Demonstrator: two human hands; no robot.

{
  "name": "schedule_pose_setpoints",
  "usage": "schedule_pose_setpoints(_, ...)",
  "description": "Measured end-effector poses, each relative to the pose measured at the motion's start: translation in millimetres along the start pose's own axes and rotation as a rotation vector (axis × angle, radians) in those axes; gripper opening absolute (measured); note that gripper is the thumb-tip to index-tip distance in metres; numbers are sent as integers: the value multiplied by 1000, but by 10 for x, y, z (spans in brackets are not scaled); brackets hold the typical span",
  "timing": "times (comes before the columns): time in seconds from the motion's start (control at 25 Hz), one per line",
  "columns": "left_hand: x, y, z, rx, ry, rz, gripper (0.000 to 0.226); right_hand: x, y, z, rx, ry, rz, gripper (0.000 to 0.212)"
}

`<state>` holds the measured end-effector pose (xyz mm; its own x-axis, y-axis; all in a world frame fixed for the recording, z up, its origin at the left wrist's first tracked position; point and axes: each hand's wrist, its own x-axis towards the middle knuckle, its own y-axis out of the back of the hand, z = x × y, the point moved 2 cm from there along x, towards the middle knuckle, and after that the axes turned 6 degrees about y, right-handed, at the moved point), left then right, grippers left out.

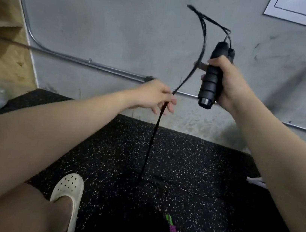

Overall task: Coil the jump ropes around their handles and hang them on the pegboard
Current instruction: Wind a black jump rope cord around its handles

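The black rope [193, 70] arcs up from the handles [213, 75], which the right hand [229, 83] grips upright, then runs down through the left hand [156, 96], fingers pinching it, to the floor [209, 173]. Slack there could snag underfoot, or the loop could slip loose.

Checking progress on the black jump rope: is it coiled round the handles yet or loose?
Loose. The rope arcs free from the handles in the right hand, passes through the left hand and trails to the floor.
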<state>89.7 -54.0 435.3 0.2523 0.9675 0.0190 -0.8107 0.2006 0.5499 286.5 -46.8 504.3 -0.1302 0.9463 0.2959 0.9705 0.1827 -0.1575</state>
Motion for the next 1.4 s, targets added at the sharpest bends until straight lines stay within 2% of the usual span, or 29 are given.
schedule_pose_setpoints(0.16,388,279,321,-473,-86,292,24,-94,61,519,-58,-229,-197,26)
schedule_pose_setpoints(0.28,673,412,347,-569,-119,387,23,-147,69,925,-109,-330,-309,33)
schedule_pose_setpoints(0.36,832,426,259,-580,-107,406,22,-83,120,1116,-129,-325,-259,40)
schedule_pose_setpoints(0.44,943,379,137,-584,-71,439,24,14,186,1242,-154,-295,-164,36)
schedule_pose_setpoints(0.52,995,225,-61,-541,25,395,32,99,229,1322,-166,-255,-118,26)
schedule_pose_setpoints(0.6,983,-20,-308,-436,125,181,43,202,249,1332,-148,-188,-84,24)
schedule_pose_setpoints(0.68,928,-295,-438,-445,116,-62,35,275,258,1287,-169,-131,-74,27)
schedule_pose_setpoints(0.72,914,-380,-449,-510,95,-114,29,300,273,1272,-198,-113,-76,31)
schedule_pose_setpoints(0.8,921,-404,-454,-673,135,-48,26,325,328,1255,-275,-93,-69,33)
schedule_pose_setpoints(0.84,935,-365,-491,-712,213,-9,28,323,368,1249,-310,-91,-58,32)
schedule_pose_setpoints(0.92,891,-296,-615,-574,463,-39,41,298,472,1235,-370,-103,-55,30)
schedule_pose_setpoints(1.0,803,-302,-692,-142,571,-94,45,236,573,1236,-437,-134,-125,27)
schedule_pose_setpoints(1.04,786,-319,-691,79,514,-42,40,189,606,1245,-490,-158,-194,26)
schedule_pose_setpoints(1.08,774,-331,-646,245,373,69,34,132,631,1258,-574,-185,-272,26)
schedule_pose_setpoints(1.12,738,-343,-552,359,192,188,39,59,641,1267,-684,-213,-352,30)
schedule_pose_setpoints(1.16,684,-373,-432,440,-9,247,56,-5,654,1279,-780,-233,-416,36)
schedule_pose_setpoints(1.2,611,-413,-306,518,-189,229,70,-84,649,1264,-841,-256,-464,39)
schedule_pose_setpoints(1.28,487,-510,-140,684,-347,69,79,-239,628,1232,-874,-284,-549,40)
schedule_pose_setpoints(1.4,338,-673,-79,656,-221,-253,49,-470,594,1166,-979,-235,-673,48)
